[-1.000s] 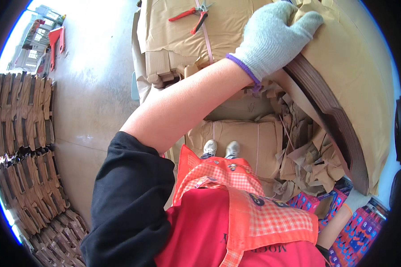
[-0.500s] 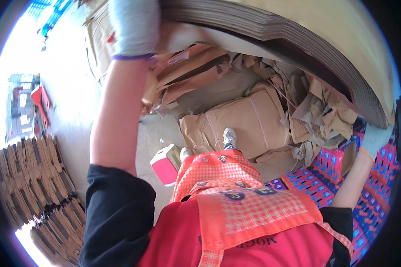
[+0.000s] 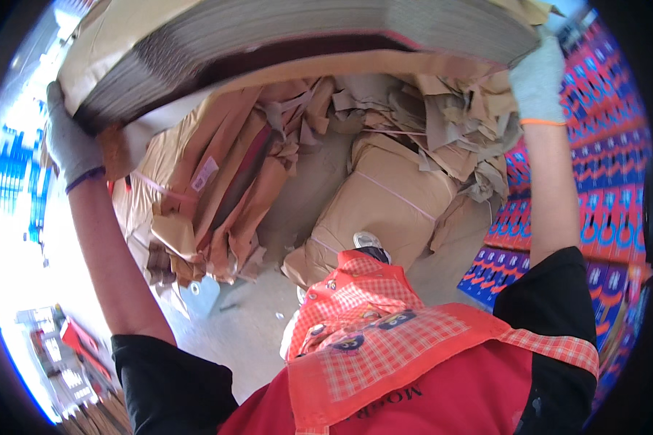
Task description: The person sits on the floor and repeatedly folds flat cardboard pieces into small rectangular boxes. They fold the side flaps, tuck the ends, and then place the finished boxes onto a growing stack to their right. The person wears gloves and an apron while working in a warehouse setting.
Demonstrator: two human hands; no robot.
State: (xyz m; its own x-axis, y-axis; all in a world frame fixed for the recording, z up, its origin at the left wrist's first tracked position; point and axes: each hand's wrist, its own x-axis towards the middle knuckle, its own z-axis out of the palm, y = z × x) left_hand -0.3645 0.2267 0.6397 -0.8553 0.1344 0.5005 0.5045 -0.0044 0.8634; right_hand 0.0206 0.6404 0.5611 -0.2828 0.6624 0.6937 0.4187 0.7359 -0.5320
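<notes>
A thick stack of cardboard sheets (image 3: 305,32), partly covered in brown paper, is lifted across the top of the view. My left hand (image 3: 72,145), in a grey glove with a purple cuff, grips its left end. At the right end my right hand (image 3: 540,83), gloved in pale grey with an orange cuff, holds the lower corner; the tips of its fingers are hidden. Below the stack, a large strapped bundle in brown paper (image 3: 388,188) lies on the floor by my feet.
Torn brown paper (image 3: 450,116) is heaped behind the bundle. To the left lean more paper-wrapped stacks (image 3: 203,188), with a light blue container (image 3: 198,293) beside them. Rows of red and blue boxes (image 3: 595,196) stand on the right. A red object (image 3: 83,341) is at lower left.
The stack has swung leftward and tilts differently, its left end now lower. My left hand went left and down, my right hand up. My body has turned, bringing more boxes into view.
</notes>
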